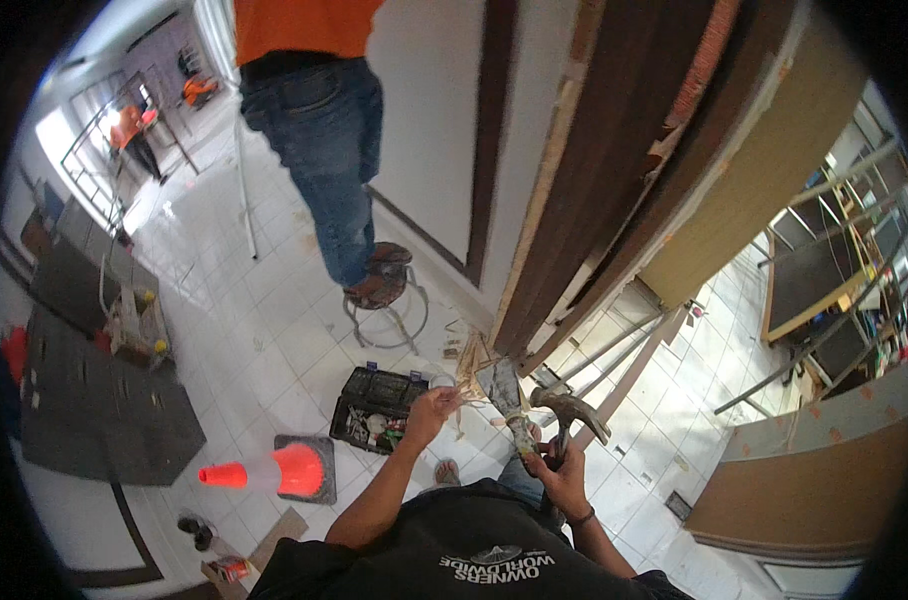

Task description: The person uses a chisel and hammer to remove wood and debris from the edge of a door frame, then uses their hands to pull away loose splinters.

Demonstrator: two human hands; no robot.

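Observation:
My right hand (564, 478) is closed around the dark handle of a claw hammer (572, 410), its metal head up. The same hand also grips the worn, pale handle of a broad grey-bladed tool (501, 388), whose blade points toward the foot of the door frame. My left hand (431, 416) is raised near that blade, its fingers pinched together. A thin, pale sliver seems to stick out from them, too small to name. Just ahead stands the dark wooden door frame (609, 170), its edges rough and splintered. Broken wood pieces (474, 362) lie at its foot.
An open black toolbox (359, 418) sits left of my left hand, beside an orange traffic cone (299, 470). Ahead, a person in jeans (324, 150) stands on a round stool (389, 290). Grey cabinets (99, 400) line the left; metal scaffolding (824, 350) stands right.

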